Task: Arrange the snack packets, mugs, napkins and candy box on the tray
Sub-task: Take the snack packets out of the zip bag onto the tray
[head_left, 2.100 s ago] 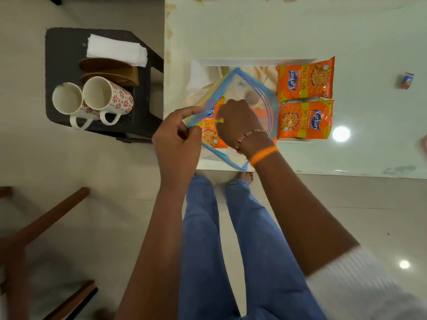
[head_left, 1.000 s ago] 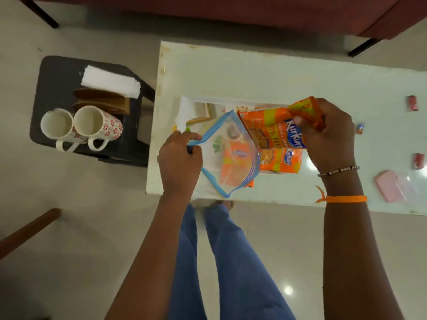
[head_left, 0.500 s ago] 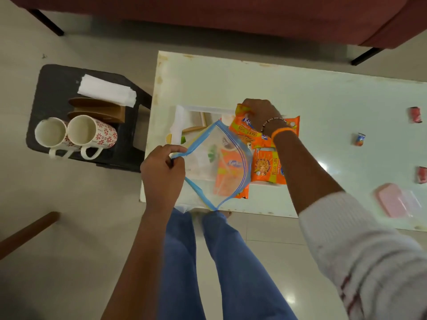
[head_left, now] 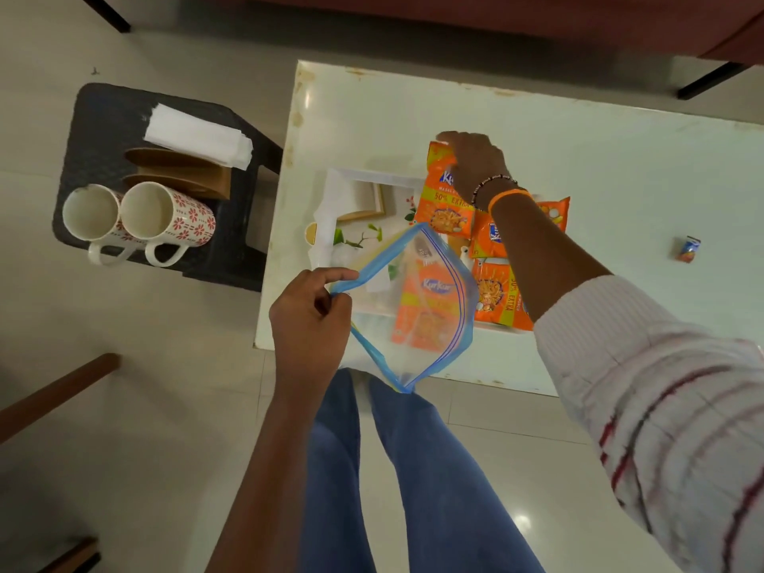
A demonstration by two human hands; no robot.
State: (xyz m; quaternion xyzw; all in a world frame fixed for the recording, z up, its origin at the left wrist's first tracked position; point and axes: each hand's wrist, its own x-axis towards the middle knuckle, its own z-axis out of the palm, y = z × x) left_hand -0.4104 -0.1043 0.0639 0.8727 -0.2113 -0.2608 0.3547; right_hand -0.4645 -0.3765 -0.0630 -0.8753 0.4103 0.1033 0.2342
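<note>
Right hand (head_left: 473,161), arm stretched toward upper centre, fingers curled gripping the top Kurkure packet (head_left: 444,204); left hand (head_left: 308,320) pinches the zip bag (head_left: 413,308) rim at centre.

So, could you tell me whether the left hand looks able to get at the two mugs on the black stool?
Probably not yet: the left hand is pinching the zip bag open, though the way to the mugs looks clear.
</note>
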